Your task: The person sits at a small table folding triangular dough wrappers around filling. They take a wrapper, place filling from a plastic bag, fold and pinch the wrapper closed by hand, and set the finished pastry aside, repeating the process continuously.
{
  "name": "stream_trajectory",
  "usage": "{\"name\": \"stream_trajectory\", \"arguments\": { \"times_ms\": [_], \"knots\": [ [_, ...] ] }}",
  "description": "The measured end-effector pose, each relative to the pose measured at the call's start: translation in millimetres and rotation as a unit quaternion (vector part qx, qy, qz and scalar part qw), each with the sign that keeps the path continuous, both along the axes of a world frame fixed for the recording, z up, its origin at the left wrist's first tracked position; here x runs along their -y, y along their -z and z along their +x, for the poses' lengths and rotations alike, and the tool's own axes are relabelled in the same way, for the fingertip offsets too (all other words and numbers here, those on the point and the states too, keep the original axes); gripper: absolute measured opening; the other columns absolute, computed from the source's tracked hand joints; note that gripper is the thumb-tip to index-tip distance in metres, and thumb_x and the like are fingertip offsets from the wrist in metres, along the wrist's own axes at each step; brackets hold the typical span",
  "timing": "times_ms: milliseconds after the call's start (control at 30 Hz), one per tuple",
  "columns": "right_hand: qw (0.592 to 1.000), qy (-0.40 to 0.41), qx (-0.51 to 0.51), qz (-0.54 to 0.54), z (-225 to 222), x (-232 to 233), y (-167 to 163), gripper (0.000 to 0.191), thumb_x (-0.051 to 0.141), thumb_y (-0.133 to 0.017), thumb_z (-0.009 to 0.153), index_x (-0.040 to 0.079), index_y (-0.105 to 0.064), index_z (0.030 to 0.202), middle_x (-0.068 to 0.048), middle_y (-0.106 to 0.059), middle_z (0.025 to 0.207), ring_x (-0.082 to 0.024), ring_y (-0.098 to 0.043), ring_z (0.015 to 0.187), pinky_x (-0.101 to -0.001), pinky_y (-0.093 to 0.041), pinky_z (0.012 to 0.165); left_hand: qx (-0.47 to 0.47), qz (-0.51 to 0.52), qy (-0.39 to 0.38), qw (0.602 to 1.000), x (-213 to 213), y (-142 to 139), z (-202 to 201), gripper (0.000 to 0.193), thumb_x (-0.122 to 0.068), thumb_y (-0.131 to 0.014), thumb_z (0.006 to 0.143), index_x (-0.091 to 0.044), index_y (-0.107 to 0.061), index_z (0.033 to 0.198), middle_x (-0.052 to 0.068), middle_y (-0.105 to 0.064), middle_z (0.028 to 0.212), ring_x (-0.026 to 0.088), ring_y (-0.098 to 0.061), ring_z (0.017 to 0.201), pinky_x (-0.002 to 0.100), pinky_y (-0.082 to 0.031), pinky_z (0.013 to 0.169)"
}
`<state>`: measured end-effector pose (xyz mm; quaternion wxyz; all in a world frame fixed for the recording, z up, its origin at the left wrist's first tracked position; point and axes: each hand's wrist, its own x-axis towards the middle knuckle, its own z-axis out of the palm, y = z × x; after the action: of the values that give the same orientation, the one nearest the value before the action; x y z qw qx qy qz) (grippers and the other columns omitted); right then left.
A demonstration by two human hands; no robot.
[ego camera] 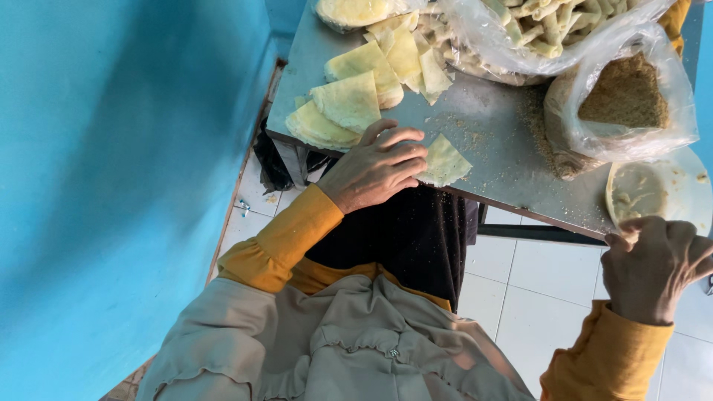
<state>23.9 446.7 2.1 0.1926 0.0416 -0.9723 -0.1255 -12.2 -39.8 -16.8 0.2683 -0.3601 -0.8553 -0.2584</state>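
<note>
My left hand (375, 167) lies palm down at the near edge of the metal table (497, 141), its fingertips resting on a single thin pale-yellow wrapper (445, 161). Just beyond it sits a stack of folded yellow wrappers (349, 104). My right hand (657, 267) is curled into a fist off the table's near right corner, next to a white bowl (687, 186) that holds a pale paste. Whether the fist holds anything is hidden. Both arms wear orange-yellow sleeves.
A clear plastic bag of brown crumbs (627, 93) stands open at the right. A larger bag of rolled pale pieces (549, 26) lies at the back. Crumbs are scattered on the metal surface. A blue wall (111, 186) stands at the left, white floor tiles (512, 282) below.
</note>
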Motion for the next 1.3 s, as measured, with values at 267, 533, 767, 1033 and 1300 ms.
{"name": "stream_trajectory", "arguments": {
  "times_ms": [267, 533, 767, 1033, 1300],
  "knots": [
    [0.821, -0.303, 0.223, -0.429, -53.5, 172.7, -41.3, 0.034, -0.006, -0.064, 0.095, 0.01, -0.07, 0.124, -0.003, -0.051, 0.098, -0.02, -0.05, 0.091, -0.0298, -0.043, 0.084, -0.023, 0.056, 0.017, 0.998, 0.9, 4.6, -4.1, 0.015, -0.02, -0.082, 0.09, -0.012, -0.07, 0.097, -0.001, -0.065, 0.113, 0.021, -0.056, 0.126, 0.047, -0.04, 0.119],
    [0.892, -0.367, 0.138, -0.227, -73.8, 254.6, -34.9, 0.071, 0.027, -0.09, 0.063, 0.029, -0.071, 0.131, -0.004, -0.05, 0.098, -0.027, -0.047, 0.097, -0.041, -0.038, 0.087, -0.027, 0.073, 0.014, 0.997, 5.9, 2.8, 1.4, 0.012, -0.013, -0.079, 0.091, -0.008, -0.07, 0.098, 0.003, -0.066, 0.111, 0.024, -0.06, 0.121, 0.048, -0.044, 0.117],
    [0.924, -0.38, 0.036, 0.009, -77.9, 251.8, -41.6, 0.058, 0.029, -0.085, 0.079, 0.018, -0.07, 0.134, -0.004, -0.051, 0.106, -0.027, -0.05, 0.109, -0.0471, -0.04, 0.099, -0.016, 0.08, 0.027, 0.996, 6.5, 4.4, 1.5, 0.014, -0.013, -0.079, 0.091, -0.007, -0.07, 0.1, 0.004, -0.066, 0.11, 0.024, -0.06, 0.119, 0.048, -0.044, 0.117],
    [0.905, -0.395, 0.09, -0.131, -52.9, 258.4, -32.7, 0.064, -0.007, -0.068, 0.071, 0.017, -0.077, 0.13, -0.007, -0.057, 0.102, -0.027, -0.051, 0.103, -0.0447, -0.043, 0.092, -0.021, 0.073, 0.023, 0.997, 9.7, 2.4, 4.4, 0.018, -0.012, -0.08, 0.088, -0.008, -0.071, 0.103, 0.005, -0.065, 0.109, 0.025, -0.06, 0.117, 0.049, -0.046, 0.116],
    [0.936, -0.268, 0.029, -0.226, -126.0, 142.4, -87.7, 0.028, -0.009, -0.053, 0.101, 0.007, -0.074, 0.113, -0.012, -0.073, 0.11, -0.026, -0.068, 0.099, -0.0371, -0.054, 0.088, -0.011, 0.083, 0.02, 0.996, 9.2, 3.1, 3.9, 0.021, -0.015, -0.082, 0.089, -0.01, -0.066, 0.102, 0.001, -0.064, 0.107, 0.024, -0.061, 0.112, 0.048, -0.049, 0.113]
  ]
}}
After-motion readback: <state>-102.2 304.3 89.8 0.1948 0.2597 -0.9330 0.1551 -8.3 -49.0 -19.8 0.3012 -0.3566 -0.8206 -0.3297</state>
